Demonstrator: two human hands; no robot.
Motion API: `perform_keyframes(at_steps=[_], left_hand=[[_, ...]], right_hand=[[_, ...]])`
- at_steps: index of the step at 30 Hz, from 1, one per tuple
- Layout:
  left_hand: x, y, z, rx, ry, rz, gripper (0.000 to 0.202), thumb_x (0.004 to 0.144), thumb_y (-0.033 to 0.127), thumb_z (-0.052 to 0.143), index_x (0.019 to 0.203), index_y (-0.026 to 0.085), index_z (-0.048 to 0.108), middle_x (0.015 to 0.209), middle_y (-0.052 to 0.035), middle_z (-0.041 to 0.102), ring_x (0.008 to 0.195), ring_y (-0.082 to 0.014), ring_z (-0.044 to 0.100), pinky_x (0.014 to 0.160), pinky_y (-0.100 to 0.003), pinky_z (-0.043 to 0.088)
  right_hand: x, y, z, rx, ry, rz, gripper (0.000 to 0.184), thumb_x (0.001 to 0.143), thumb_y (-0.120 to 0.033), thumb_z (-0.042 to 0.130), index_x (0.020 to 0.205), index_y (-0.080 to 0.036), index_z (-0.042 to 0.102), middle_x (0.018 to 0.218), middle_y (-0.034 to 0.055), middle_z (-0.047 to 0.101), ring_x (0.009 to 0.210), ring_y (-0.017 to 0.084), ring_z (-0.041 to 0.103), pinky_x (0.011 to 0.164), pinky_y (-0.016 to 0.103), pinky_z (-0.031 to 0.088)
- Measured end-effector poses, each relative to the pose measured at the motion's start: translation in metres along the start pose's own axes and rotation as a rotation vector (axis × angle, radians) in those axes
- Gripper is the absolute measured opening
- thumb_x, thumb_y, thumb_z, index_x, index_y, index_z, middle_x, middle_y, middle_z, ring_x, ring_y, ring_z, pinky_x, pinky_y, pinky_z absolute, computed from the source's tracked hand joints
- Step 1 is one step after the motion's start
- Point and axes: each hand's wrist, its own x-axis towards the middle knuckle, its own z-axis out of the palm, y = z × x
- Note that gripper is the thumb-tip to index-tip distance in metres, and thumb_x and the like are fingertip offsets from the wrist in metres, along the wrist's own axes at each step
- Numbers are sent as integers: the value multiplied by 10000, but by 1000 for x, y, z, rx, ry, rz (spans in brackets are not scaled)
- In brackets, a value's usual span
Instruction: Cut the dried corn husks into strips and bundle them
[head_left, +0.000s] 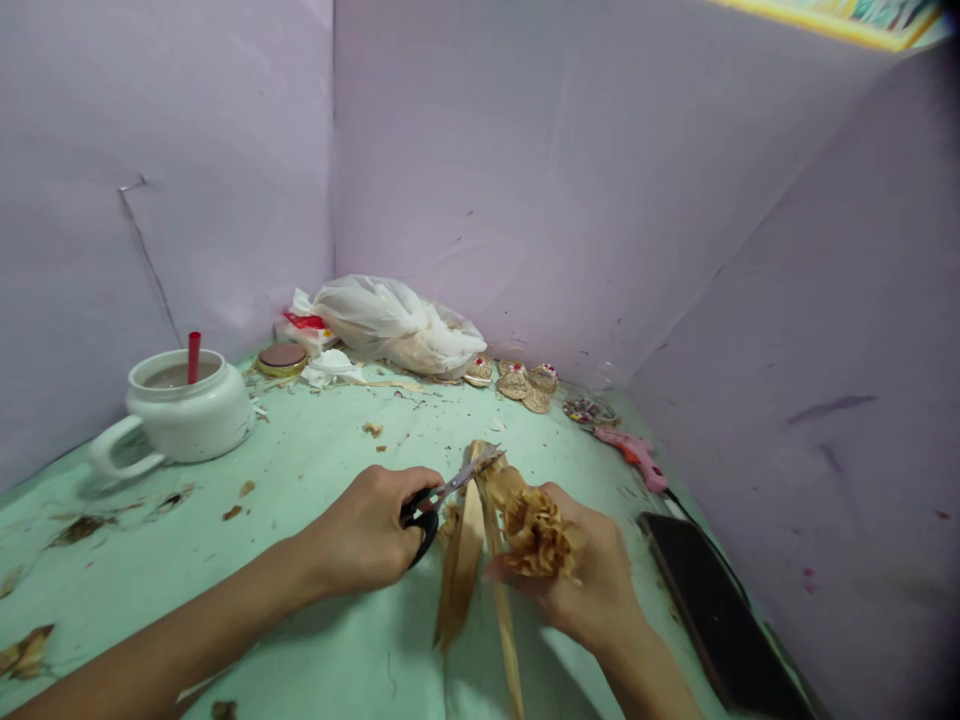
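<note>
My left hand is closed round the black handles of a pair of scissors, whose blades point up and right into dried husk strips. My right hand grips a crumpled tan husk flower, with long husk strips hanging down from it toward me. Both hands hover just above the pale green tabletop, close together near its middle.
A white pot with a red stick stands at the left. A white plastic bag, a round lid and small woven ornaments lie at the back. A pink glue gun and a dark phone lie at the right. Purple walls enclose the table.
</note>
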Motion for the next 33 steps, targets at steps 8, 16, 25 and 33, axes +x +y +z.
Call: perform_keyframes(at_steps=[8, 16, 25, 33], left_hand=[[-1, 4, 2, -41, -17, -39, 212, 669, 191, 461, 815, 162, 611, 653, 13, 552, 590, -113, 462, 517, -200, 315], [3, 1, -8, -34, -54, -31, 261, 645, 203, 472, 844, 155, 634, 673, 15, 567, 612, -114, 472, 533, -193, 332], [6, -2, -5, -251, -179, -157, 266, 627, 210, 487, 840, 137, 629, 640, 5, 568, 514, -103, 471, 447, -188, 336], [9, -5, -3, -165, -101, -52, 262, 629, 210, 504, 830, 133, 652, 684, 10, 585, 641, -124, 508, 557, -180, 390]], right_hand=[[-4, 2, 8, -206, 51, -147, 69, 729, -241, 511, 690, -195, 546, 546, 9, 574, 512, 156, 514, 493, 264, 286], [0, 4, 7, -193, -76, -420, 149, 805, -183, 487, 657, -186, 503, 661, 11, 626, 621, 152, 473, 583, 276, 288], [0, 7, 5, -177, -89, -406, 133, 756, -191, 559, 656, -189, 472, 638, -10, 605, 598, 144, 430, 571, 280, 263], [0, -1, 7, -203, -208, -492, 154, 750, -182, 579, 644, -198, 468, 601, -28, 577, 571, 138, 418, 549, 291, 248]])
